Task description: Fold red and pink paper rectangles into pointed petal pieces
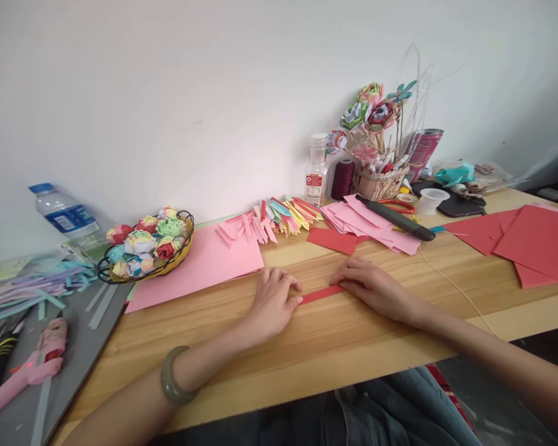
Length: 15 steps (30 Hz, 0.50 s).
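Observation:
A narrow red paper strip [322, 294] lies on the wooden table between my two hands. My left hand [274, 300] has its thumb and fingers closed at the strip's left end. At the opposite end, my right hand [369, 286] pinches the strip with bent fingers. A wider red paper piece [331, 240] rests just beyond my hands. Behind it sit a stack of pink paper pieces [360, 223] and a dark-handled tool [395, 218]. A row of folded coloured paper pieces [286, 217] stands near the wall.
Left of my hands are a pink sheet [204, 263], a basket of paper flowers [186, 244], a pink glue gun [39, 359] and a water bottle [69, 217]. Red sheets [542, 244] lie on the right. At the back stand a glass bottle [317, 170] and a flower basket [382, 184].

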Tool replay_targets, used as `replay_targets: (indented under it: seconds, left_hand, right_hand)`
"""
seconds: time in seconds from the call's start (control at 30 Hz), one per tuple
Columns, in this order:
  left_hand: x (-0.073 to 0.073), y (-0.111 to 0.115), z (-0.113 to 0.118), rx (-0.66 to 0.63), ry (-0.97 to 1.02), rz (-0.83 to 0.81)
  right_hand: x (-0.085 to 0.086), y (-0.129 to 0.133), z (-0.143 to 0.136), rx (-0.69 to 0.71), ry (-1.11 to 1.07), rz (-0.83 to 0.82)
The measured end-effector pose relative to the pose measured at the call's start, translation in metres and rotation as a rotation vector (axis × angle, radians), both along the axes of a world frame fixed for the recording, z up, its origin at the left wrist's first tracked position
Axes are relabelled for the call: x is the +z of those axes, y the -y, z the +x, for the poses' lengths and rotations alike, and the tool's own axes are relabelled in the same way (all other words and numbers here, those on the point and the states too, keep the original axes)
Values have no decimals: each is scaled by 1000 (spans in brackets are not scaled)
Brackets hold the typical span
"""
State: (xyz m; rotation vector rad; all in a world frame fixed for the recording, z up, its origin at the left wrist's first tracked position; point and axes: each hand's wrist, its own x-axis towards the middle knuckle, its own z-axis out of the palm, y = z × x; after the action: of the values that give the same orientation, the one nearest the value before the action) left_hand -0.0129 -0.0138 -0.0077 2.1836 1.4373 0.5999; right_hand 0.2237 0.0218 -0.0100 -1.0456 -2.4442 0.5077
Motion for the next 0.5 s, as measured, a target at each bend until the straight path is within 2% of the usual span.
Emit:
replay_targets:
  seconds: [0.23,0.5]
  left_hand:
    - [-1,2,1,-17,-8,47]
    - [1,2,2,-86,27,158]
  right_hand:
    - [11,16,-24,-98,65,50]
    - [10,18,-33,-148,90,-8]
